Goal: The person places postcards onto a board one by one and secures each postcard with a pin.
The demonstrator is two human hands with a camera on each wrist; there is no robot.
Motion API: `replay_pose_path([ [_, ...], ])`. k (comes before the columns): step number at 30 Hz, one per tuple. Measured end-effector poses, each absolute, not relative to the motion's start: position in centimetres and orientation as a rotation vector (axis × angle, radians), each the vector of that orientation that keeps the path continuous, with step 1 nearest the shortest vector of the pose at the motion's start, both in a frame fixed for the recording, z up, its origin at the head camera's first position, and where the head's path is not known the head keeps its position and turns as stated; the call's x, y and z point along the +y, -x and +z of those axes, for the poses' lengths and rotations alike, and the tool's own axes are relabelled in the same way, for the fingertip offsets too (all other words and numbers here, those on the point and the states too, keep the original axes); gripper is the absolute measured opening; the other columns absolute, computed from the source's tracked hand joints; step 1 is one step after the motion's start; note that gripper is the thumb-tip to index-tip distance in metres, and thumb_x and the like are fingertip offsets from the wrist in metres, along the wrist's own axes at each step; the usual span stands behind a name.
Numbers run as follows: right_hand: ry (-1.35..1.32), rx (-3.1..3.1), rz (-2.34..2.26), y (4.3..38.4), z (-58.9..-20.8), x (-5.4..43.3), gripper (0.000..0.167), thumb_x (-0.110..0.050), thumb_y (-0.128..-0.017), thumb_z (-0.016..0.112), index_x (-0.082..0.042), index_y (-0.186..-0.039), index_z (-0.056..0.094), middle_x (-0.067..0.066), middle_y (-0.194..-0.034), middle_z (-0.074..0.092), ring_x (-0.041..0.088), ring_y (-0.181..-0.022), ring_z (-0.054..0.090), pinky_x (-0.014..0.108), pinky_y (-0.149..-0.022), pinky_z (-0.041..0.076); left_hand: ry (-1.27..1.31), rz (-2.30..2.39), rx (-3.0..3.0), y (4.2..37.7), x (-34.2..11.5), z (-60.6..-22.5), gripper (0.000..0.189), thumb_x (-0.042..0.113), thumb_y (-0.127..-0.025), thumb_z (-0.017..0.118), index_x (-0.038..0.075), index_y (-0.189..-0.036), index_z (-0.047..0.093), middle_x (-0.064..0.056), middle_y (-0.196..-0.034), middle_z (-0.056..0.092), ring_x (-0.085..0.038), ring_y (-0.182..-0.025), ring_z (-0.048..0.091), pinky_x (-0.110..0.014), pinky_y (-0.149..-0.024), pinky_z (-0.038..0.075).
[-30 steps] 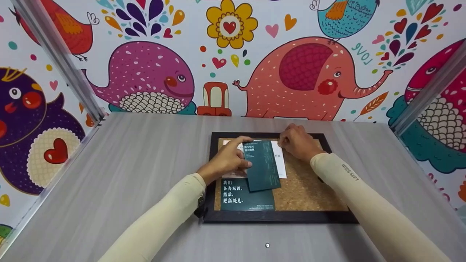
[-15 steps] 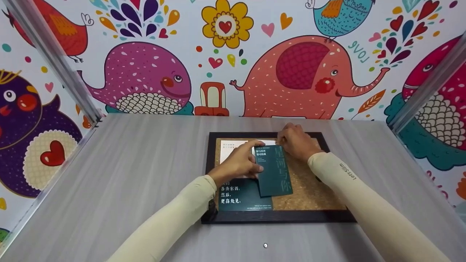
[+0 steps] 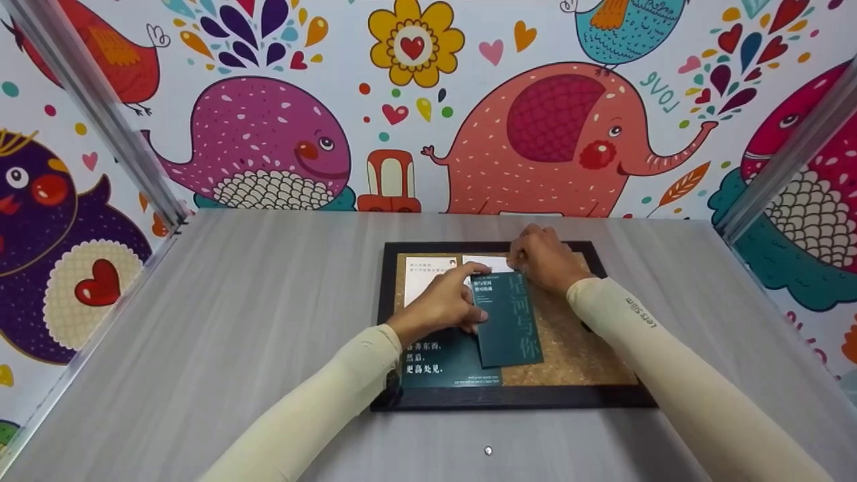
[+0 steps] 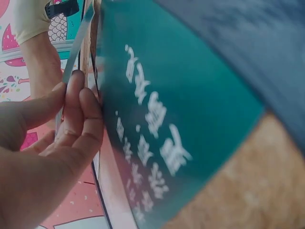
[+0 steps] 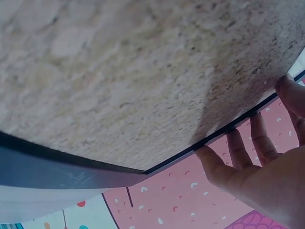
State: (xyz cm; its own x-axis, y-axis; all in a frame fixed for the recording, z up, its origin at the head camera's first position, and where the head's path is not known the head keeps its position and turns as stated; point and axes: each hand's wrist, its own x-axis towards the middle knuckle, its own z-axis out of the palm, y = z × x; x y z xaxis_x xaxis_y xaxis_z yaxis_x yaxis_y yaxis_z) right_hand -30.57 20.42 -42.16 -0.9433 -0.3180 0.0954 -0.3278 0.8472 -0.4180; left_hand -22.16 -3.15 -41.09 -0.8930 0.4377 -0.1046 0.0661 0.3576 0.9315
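Between thumb and fingers, my left hand (image 3: 438, 301) pinches a small dark green card (image 3: 514, 328) printed with pale characters, tilted over the middle of a black-framed corkboard (image 3: 515, 397). The left wrist view shows this card edge-on in the fingers. My right hand (image 3: 548, 260) is at the board's far edge, beside a white card (image 3: 485, 262). In the right wrist view its fingertips (image 5: 206, 151) touch the frame; whether it holds something small is hidden. A larger green card (image 3: 448, 371) with white writing lies at the board's near left, another white card (image 3: 422, 276) behind it.
A small shiny object (image 3: 488, 451) lies on the grey table (image 3: 268, 288) in front of the board. Bare cork (image 3: 589, 341) shows at the board's right. A wall panel with cartoon animals (image 3: 549, 154) stands behind the table, with metal posts (image 3: 107, 114) at its sides.
My left hand has carried the small green card to the right and slightly nearer, uncovering more of the white card at left. The right hand stays at the far edge.
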Motion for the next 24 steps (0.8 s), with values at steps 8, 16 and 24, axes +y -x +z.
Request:
replay_pose_path([
  [8, -0.537, -3.002, 0.680, 30.8, -42.2, 20.5, 0.016, -0.008, -0.105, 0.074, -0.014, -0.098, 0.087, 0.008, -0.121, 0.064, 0.032, -0.115, 0.052, 0.063, -0.113, 0.050, -0.482, 1.488, 2.321, 22.0, -2.7, -40.8, 0.076, -0.008, -0.092, 0.083, 0.008, -0.160, 0.053, -0.006, -0.074, 0.067, -0.021, -0.063, 0.074, -0.034, -0.061, 0.062],
  [16, -0.565, -3.001, 0.669, 31.0, -42.3, 20.5, 0.017, -0.008, -0.106, 0.071, -0.011, -0.099, 0.086, 0.011, -0.122, 0.064, 0.034, -0.116, 0.052, 0.066, -0.108, 0.052, -0.521, 1.478, 2.315, 21.9, -1.2, -40.9, 0.076, -0.011, -0.090, 0.084, 0.003, -0.157, 0.054, -0.005, -0.070, 0.066, -0.023, -0.060, 0.074, -0.035, -0.059, 0.063],
  [24, -0.589, -2.992, 0.659, 31.1, -42.3, 20.5, 0.020, -0.005, -0.105, 0.068, -0.010, -0.097, 0.086, 0.013, -0.118, 0.063, 0.036, -0.114, 0.053, 0.062, -0.102, 0.055, -0.542, 1.435, 2.340, 22.1, 0.4, -41.1, 0.077, -0.008, -0.092, 0.084, 0.002, -0.161, 0.050, -0.002, -0.064, 0.065, -0.014, -0.051, 0.065, -0.025, -0.054, 0.052],
])
